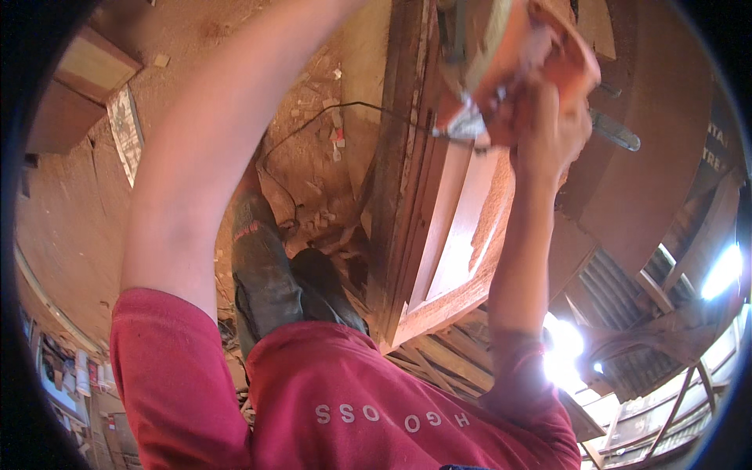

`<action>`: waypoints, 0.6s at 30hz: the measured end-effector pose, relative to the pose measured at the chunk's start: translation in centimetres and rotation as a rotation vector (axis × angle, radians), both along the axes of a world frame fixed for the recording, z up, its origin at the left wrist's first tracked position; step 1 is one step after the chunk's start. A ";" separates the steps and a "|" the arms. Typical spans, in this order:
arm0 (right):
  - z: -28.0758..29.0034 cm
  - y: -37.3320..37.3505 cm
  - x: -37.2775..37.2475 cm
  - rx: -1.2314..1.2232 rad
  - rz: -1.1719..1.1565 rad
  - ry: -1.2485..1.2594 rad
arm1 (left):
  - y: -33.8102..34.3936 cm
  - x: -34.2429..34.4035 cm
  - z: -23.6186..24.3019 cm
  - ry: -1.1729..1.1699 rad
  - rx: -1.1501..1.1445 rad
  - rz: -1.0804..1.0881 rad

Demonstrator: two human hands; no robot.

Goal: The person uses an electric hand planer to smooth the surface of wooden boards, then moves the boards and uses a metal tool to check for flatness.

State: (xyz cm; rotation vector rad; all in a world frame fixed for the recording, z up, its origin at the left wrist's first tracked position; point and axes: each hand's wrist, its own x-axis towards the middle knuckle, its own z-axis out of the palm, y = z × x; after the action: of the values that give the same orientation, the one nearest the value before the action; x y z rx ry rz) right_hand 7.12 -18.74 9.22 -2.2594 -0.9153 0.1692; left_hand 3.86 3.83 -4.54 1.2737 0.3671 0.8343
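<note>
My right hand [552, 129] is closed around an orange corded power tool [568, 59], somewhat smeared by motion, so its exact kind does not show. Below the tool stretches a panelled wooden piece [446, 309] like a door, with sawdust lying over part of its pale face. A thin black cord [333, 106] runs left from near the tool and down toward the floor. My left arm [188, 172] reaches up and leaves the picture at the top edge, so the left hand is out of sight.
Wood chips and offcuts [337, 133] litter the dusty floor around my legs. Long timber strips [446, 356] lie below the panelled piece. Large brown boards [638, 172] stand on the right. A wooden block [98, 63] sits at the upper left.
</note>
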 end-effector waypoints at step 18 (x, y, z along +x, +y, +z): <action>2.8 -37.2 -21.8 -0.247 -0.321 0.360 | -37.1 -21.3 3.4 0.520 -0.123 -0.140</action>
State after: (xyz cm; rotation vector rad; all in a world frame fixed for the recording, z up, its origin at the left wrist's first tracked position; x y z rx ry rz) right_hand -14.69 -55.91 12.04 -2.4555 -0.3526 0.5473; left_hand -17.40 -33.28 -1.13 1.3741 0.7218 0.3458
